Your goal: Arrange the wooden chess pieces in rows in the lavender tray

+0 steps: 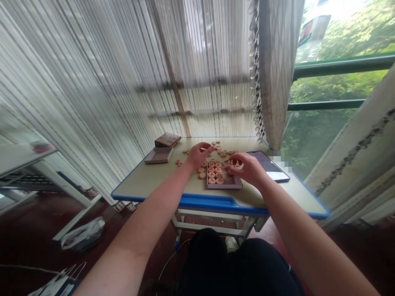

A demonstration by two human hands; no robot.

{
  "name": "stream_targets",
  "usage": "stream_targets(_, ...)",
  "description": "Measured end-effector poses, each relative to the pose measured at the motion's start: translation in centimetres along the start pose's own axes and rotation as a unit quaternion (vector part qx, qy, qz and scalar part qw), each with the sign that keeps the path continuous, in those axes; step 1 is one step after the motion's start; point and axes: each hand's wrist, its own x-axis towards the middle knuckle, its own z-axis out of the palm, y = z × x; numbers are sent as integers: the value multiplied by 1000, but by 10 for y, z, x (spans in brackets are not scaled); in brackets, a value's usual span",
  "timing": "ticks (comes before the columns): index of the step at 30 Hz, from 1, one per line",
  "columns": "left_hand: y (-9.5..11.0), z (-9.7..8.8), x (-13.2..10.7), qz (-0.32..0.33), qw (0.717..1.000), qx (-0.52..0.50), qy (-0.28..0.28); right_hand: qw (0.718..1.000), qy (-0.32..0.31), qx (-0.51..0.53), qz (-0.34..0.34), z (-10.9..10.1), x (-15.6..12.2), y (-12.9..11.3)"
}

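Observation:
Round wooden Chinese chess pieces [211, 174] with red characters stand in two columns in the left part of a shallow box [225, 186]. At the box's right part, my right hand [248, 166] is closed in a pinch on a Chinese chess piece, partly hidden by the fingers. My left hand [197, 155] reaches past the box to the loose pieces behind it. Its thumb and fingers come together near them, and what lies between the fingertips is too small to make out. More loose pieces [202, 175] lie left of the box and behind my right hand.
An open, shallow box lid [159, 156] lies at the table's back left, with a brown patterned box [168, 139] behind it. A phone [269, 166] rests on the right side. The table [145, 181] has a blue edge, and a striped curtain [203, 82] hangs behind it.

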Motion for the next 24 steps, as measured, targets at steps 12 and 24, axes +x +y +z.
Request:
stream_targets(12,-23,-4,1,113,953,281,6,968,-246,9,48,-8,-7,-2)
stream_targets(24,-16,-4,0,119,939,323,-23,964,-251,37,83,-13,-6,-2)
